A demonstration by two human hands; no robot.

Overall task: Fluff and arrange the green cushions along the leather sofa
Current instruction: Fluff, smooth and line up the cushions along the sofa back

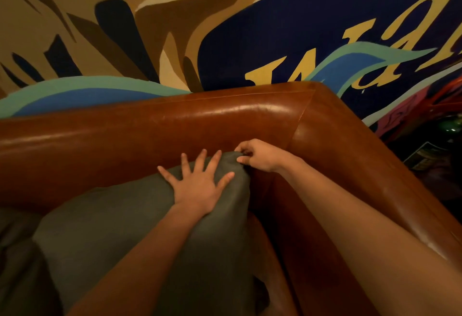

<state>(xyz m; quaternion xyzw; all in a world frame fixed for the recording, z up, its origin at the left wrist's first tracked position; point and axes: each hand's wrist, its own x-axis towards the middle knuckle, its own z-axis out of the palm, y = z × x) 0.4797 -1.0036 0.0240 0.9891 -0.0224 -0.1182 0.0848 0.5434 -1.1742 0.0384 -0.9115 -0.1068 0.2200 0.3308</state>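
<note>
A big soft green fabric cushion (140,228) leaned up against the back of the shiny brown leather sofa (175,120), right in the corner where the back met the arm. Its top right corner poked up near that sofa corner.

The left hand (198,185) lay flat on the cushion's front, near the top. Its fingers (185,163) were spread wide apart and held nothing; they only pressed on the cloth. The right hand (257,155) was curled up small, with its fingertips pinched tight on the cushion's top corner. Another green cushion (17,253) sat just beside the first one, at the left edge of the seat, but only a bit of it showed.

The step looked like pulling the corner out to a neat point while the flat hand kept the cushion from sliding. To do it well, the pinching hand should tug gently up and out, toward the sofa corner, so the stuffing fills the tip. The flat hand should push softly, not hard, or it will leave a dent. The leather looked slippery, so the cushion could slide down if the flat hand let go too soon. The cushion should end up standing straight, touching the sofa back, with no saggy corner.
</note>
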